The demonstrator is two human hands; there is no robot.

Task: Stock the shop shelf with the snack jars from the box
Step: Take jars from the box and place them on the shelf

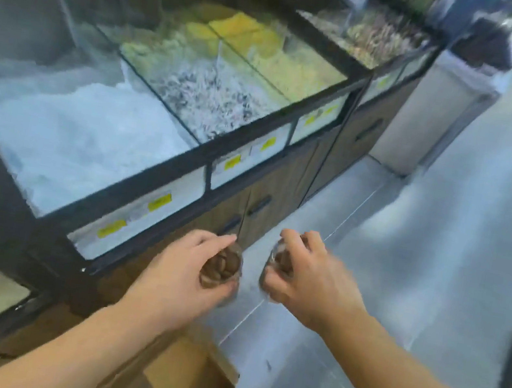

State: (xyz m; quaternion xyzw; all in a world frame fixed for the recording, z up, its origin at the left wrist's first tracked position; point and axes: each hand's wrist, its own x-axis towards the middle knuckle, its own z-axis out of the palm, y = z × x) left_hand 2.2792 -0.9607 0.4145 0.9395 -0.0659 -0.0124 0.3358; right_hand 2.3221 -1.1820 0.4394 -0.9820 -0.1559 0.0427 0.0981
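My left hand [181, 271] grips a small clear jar [224, 267] filled with brown snacks. My right hand [308, 276] holds a second clear jar [279, 259] of the same kind, mostly hidden by the fingers. Both jars hang side by side in front of the counter's wooden doors, above the open cardboard box [190, 384] on the floor. The frame is blurred by motion.
A glass-topped display counter [162, 174] with compartments of white, speckled and yellow wrapped sweets runs along the left. Yellow price tags line its front. A grey tiled floor [441, 260] lies to the right, with a grey bin [432, 115] further back.
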